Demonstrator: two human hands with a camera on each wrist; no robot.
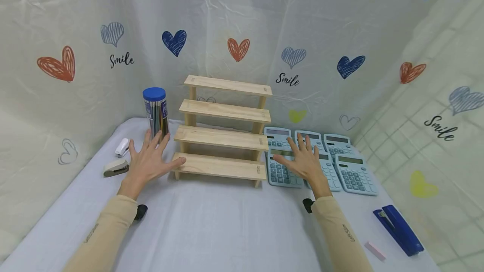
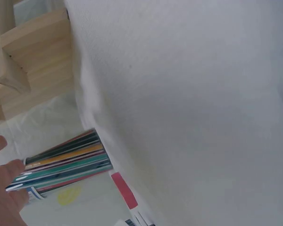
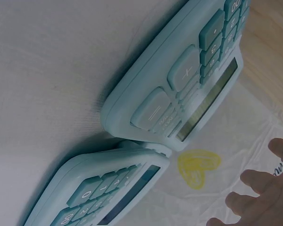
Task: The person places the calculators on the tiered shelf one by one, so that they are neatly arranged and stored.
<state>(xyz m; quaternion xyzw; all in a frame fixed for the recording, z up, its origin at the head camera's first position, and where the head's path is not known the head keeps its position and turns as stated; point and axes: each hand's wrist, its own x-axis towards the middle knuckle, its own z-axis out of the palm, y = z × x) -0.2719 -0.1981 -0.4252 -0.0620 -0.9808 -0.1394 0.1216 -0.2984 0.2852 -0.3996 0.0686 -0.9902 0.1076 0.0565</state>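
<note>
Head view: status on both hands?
Left hand open beside blue-lidded pencil tube. Right hand open over light-blue calculators. Wooden stepped shelf between them.

A table (image 1: 211,221) with a white cloth carries everything. On it stand a wooden step shelf (image 1: 223,137) and, left of it, a pencil jar (image 1: 155,112) and two small staplers (image 1: 116,167). Right of the shelf lie six blue calculators (image 1: 355,173); nearer, a blue stapler (image 1: 398,230) and a pink eraser (image 1: 375,251).
</note>
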